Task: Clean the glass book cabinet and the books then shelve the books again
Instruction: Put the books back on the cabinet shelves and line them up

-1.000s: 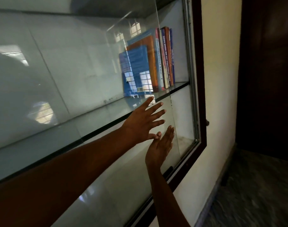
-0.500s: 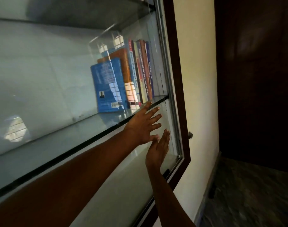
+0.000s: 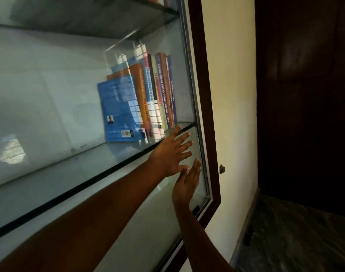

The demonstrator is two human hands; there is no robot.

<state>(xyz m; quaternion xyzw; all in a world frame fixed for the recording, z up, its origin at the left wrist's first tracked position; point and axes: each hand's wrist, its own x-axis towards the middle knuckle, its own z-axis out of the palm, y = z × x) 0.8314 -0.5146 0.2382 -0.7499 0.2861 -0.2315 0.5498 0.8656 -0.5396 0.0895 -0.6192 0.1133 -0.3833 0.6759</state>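
The glass door (image 3: 69, 118) of the book cabinet fills the left of the view, its right edge close against the dark wooden frame (image 3: 205, 114). Both hands lie on this pane near its lower right corner. The left grip (image 3: 170, 153), a bare hand, is released: fingers straight and spread, palm flat on the glass just below the shelf edge. The right grip (image 3: 186, 183) is released too, fingers straight and together, set just beneath the left one, nearly touching it.

Behind the glass, a row of books (image 3: 158, 91) stands at the right end of the glass shelf (image 3: 101, 154). A blue paperback (image 3: 118, 108) leans at the left end of the row, back cover and barcode facing out, next to an orange-brown spine (image 3: 141, 95). Window reflections cross the pane. An upper shelf (image 3: 89, 16) runs above.

To the right are a cream wall (image 3: 232, 85), a small knob (image 3: 222, 169), a dark wooden door (image 3: 305, 95) and a dark floor (image 3: 285, 242).
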